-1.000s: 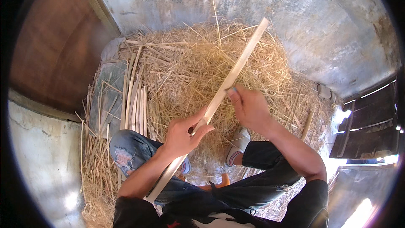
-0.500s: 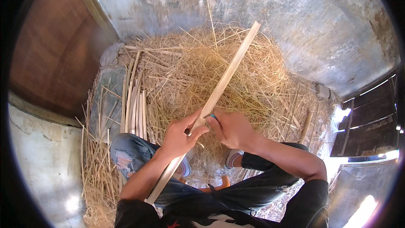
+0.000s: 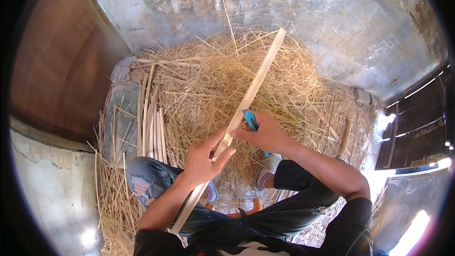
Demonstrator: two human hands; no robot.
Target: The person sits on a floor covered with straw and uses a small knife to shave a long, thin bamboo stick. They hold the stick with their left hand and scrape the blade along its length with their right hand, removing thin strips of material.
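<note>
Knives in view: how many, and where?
1: a blue-handled knife in the right hand, its tip by the pale strip. The hand hides part of the handle; others could be buried in the straw.

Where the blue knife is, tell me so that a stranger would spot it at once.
Start from the straw heap below the mottled grey wall. Over it slants a long pale strip, with the right hand at its right side. The blue knife is in that hand, its bright colour standing out from the straw-yellow around it.
</note>
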